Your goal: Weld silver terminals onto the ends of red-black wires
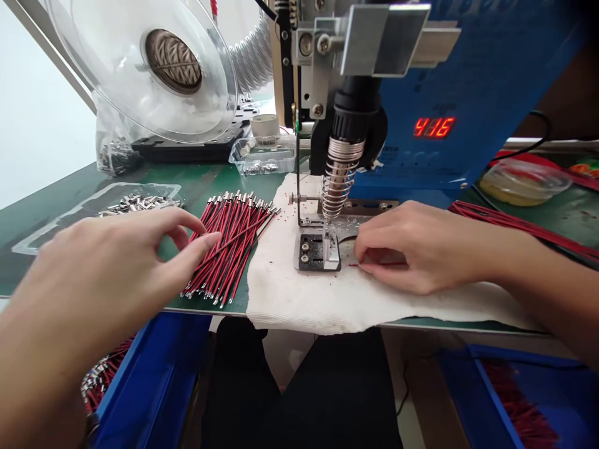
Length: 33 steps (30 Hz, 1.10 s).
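Observation:
My left hand (116,262) is at the left edge of a pile of red and black wires (234,243) with metal terminals on their far ends. Its thumb and index finger are apart, and no object shows between them; the other fingers are partly hidden. Beside the soldering machine's small metal fixture (331,249), my right hand (407,249) is closed in a pinch on a red wire (354,265), whose short end sticks out to the left. The spring-wrapped soldering iron (339,174) points down just above the fixture.
Loose metal terminals (140,202) lie in a clear tray at left. A clear fume hood (206,118) and a small plastic box (262,165) stand behind. More red wires (528,231) lie at right. Blue bins (154,374) sit below the table edge. The machine's display (434,127) reads 416.

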### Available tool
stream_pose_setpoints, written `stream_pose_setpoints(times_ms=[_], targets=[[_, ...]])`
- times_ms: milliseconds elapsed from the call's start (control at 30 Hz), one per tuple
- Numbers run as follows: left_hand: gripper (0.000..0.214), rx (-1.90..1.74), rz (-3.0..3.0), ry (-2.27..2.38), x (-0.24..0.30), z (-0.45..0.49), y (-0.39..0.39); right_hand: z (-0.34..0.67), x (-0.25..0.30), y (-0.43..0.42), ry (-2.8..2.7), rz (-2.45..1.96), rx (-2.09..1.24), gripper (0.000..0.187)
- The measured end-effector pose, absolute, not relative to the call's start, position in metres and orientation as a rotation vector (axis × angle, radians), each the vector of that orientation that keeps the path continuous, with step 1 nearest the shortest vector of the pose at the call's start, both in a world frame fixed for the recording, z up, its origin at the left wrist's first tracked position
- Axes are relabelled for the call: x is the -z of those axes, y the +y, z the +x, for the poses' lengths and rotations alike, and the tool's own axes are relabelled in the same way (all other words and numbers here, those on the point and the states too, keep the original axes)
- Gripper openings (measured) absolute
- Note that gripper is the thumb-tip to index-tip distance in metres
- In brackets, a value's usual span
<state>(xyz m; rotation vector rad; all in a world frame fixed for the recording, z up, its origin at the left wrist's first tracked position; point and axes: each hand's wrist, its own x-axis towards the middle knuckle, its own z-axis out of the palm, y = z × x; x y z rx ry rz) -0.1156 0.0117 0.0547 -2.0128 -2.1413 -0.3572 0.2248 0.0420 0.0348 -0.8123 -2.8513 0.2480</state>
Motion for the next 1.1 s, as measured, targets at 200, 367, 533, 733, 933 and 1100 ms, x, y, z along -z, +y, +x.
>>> stream_pose_setpoints(times_ms=[200, 367, 533, 733, 933, 1100], targets=[[0.031, -0.149, -2.179, -2.029, -0.058, -0.092, 0.009, 0.224, -0.034, 0.044, -2.819, -0.755, -0.231, 0.01], [0.029, -0.183, -2.263, -1.984, -0.058, -0.092, 0.014, 0.223, -0.035, 0.043, -2.785, -0.724, -0.196, 0.011], [0.032, -0.264, -2.298, -1.883, -0.061, -0.094, 0.016, 0.223, -0.036, 0.043, -2.773, -0.743, -0.191, 0.014], [0.035, -0.172, -2.315, -1.86, -0.057, -0.088, 0.013, 0.222, -0.036, 0.042, -2.771, -0.738, -0.171, 0.015], [0.037, 0.024, -2.042, -2.079, -0.067, -0.1, 0.02, 0.224, -0.037, 0.042, -2.766, -0.744, -0.156, 0.015], [0.045, 0.069, -1.884, -2.187, -0.072, -0.15, 0.044, 0.224, -0.036, 0.043, -2.744, -0.755, -0.159, 0.013]])
